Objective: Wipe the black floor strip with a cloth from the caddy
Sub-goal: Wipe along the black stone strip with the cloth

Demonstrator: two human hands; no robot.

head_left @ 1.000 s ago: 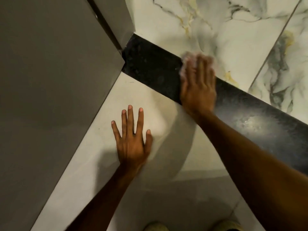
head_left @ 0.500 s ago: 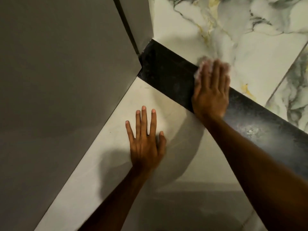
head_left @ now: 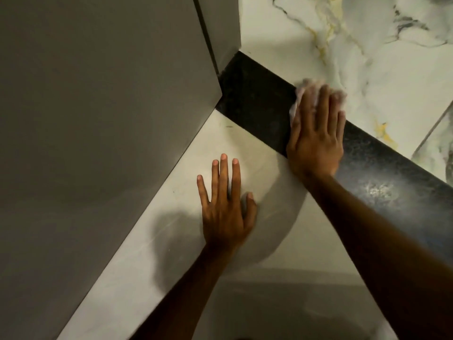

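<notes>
Bracing flat on the pale floor tile, the left hand lies nearest, fingers spread wide and holding nothing, in the same pose and the same place relative to the strip as a second ago. What has shifted is mostly the view, which has slid so that the corner now sits further right and lower in the picture; the right hand sits at much the same spot along the black floor strip as it did a second ago, so the stroke appears to have made little headway. Its fingers lie almost straight, pressing a pale cloth flat rather than gripping it; only a blurred edge of the cloth shows past the fingertips, lapping onto the veined marble tile. The strip runs diagonally, from the corner at the grey wall panel down to the right under the forearm. The part between the cloth and the corner looks dull and speckled, probably not yet wiped, while the part to the right carries a glossy patch that may be wet. The wall panel closes off the strip's far end, so the cloth will need working into that tight corner. The caddy is not in view.
</notes>
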